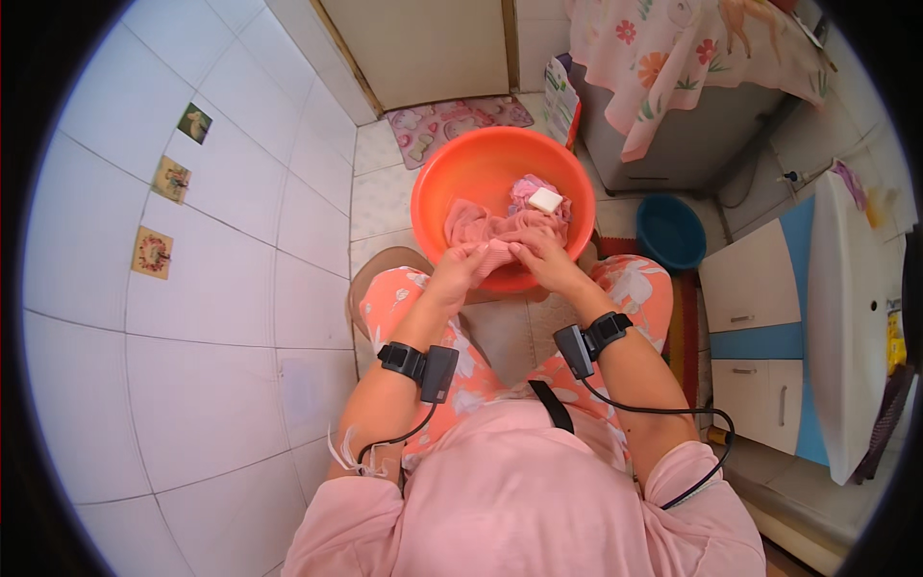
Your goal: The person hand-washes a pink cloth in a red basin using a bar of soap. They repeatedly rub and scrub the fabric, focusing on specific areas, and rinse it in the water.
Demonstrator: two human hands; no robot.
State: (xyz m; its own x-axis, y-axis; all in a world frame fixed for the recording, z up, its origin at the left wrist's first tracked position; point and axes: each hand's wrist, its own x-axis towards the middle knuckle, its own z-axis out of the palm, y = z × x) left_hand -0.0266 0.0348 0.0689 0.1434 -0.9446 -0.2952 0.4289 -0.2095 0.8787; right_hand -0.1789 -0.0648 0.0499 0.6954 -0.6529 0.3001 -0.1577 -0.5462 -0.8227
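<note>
A large orange basin (437, 159) stands on the floor between my knees. Over its near side, my left hand (459, 272) and my right hand (543, 255) are closed on a pink ribbed garment (495, 254), stretched between them. The rest of this pink cloth bunches up inside the basin, just beyond my fingers. To the right in the basin lies a bundle of pink and lilac cloth (532, 186), and on top of it sits a white bar of soap (545, 200). My fingertips are partly hidden in the folds.
A teal basin (671, 233) stands on the floor at right, beside a white sink (835, 317) and its cabinet (755, 279). A patterned mat (452, 125) lies before the door (423, 48). A grey appliance (654, 144) under a floral cloth (673, 67) stands far right; a tiled wall (212, 288) runs along the left.
</note>
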